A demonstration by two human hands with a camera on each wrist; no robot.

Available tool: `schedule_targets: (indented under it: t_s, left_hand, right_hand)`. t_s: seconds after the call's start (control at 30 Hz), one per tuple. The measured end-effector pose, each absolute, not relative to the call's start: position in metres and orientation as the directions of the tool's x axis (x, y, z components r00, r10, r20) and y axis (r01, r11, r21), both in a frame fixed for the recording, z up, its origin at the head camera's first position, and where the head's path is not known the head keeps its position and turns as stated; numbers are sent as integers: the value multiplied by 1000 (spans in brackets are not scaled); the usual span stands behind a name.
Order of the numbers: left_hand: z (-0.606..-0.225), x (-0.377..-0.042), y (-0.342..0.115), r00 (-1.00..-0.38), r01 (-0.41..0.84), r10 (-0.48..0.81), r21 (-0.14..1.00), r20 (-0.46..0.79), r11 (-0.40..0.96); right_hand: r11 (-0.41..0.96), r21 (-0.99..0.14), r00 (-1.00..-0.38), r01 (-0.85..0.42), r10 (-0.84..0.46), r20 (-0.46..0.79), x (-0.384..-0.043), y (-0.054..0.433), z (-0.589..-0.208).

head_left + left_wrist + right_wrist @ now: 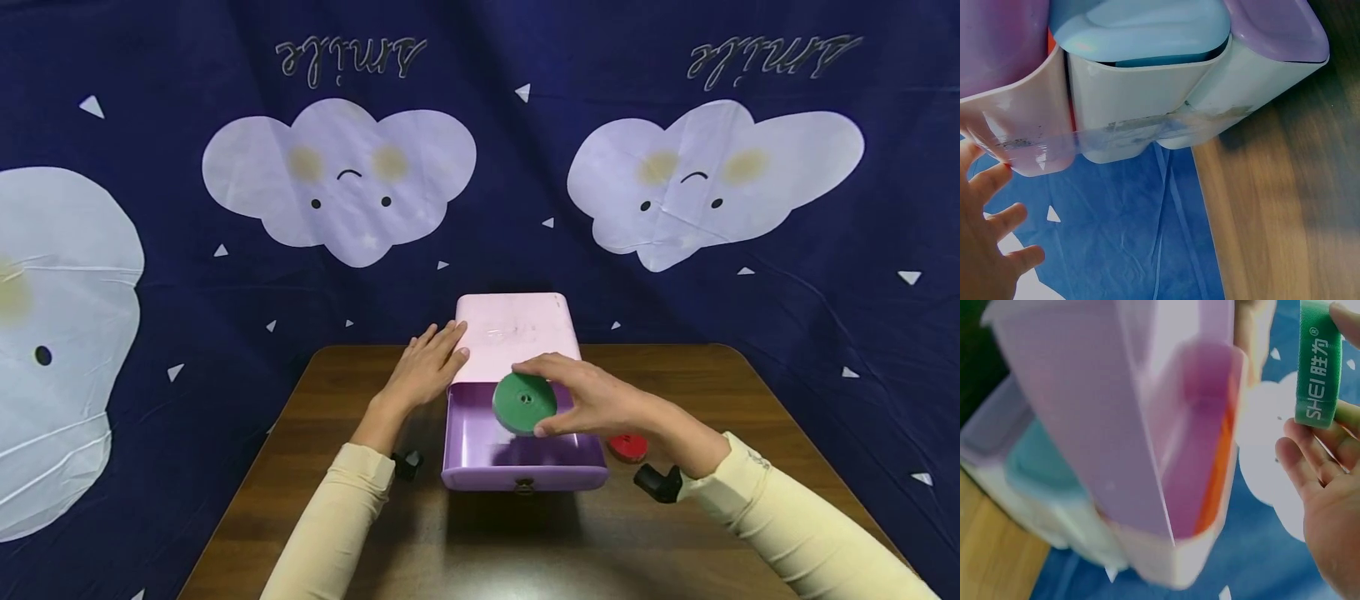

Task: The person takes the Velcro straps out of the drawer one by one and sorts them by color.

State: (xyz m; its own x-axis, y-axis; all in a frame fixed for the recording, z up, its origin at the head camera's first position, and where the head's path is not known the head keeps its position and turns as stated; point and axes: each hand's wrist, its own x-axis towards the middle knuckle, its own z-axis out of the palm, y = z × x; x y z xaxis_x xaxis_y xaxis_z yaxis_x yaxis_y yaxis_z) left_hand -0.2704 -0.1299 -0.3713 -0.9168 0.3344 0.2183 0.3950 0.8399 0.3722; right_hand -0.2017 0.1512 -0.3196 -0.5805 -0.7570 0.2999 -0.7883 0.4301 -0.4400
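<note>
My right hand (pixel 600 396) grips a green roll of tape (pixel 525 403) by its edge, thumb and fingers on opposite sides, above a pulled-out purple drawer (pixel 480 477). White lettering marks the rim of the green roll (pixel 1317 369) in the right wrist view. My left hand (pixel 427 367) rests against the left edge of the pink drawer unit top (pixel 517 329), fingers extended. In the left wrist view, my left fingers (pixel 1007 222) spread beside the pink casing (pixel 1035 137). An orange strip (pixel 1216 469) shows along the inside of the drawer in the right wrist view.
A red roll (pixel 627 447) lies on the wooden table (pixel 510 558), right of the drawer and partly behind my right forearm. Blue (pixel 1147 31) and purple (pixel 1282 28) drawers adjoin the pink one. A dark blue cloth (pixel 517 208) hangs behind the table.
</note>
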Motion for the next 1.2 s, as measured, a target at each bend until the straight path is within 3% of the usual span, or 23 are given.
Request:
schedule_targets:
  t_s: [0.17, 0.47, 0.87, 1.2]
  left_hand:
    - [-374, -270, -132, -922, 384, 325, 388, 212, 838]
    - [-377, -270, -137, -921, 385, 318, 397, 226, 833]
    - [-375, -270, -138, -914, 399, 326, 399, 240, 826]
    - [-375, -273, -132, -911, 408, 342, 392, 229, 824]
  right_hand:
    - [474, -406, -615, -782, -695, 374, -202, 183, -311]
    - [594, -463, -752, -658, -547, 367, -192, 240, -332]
    - [720, -509, -879, -471, -341, 332, -176, 285, -403]
    - [783, -568, -967, -253, -203, 151, -168, 292, -478]
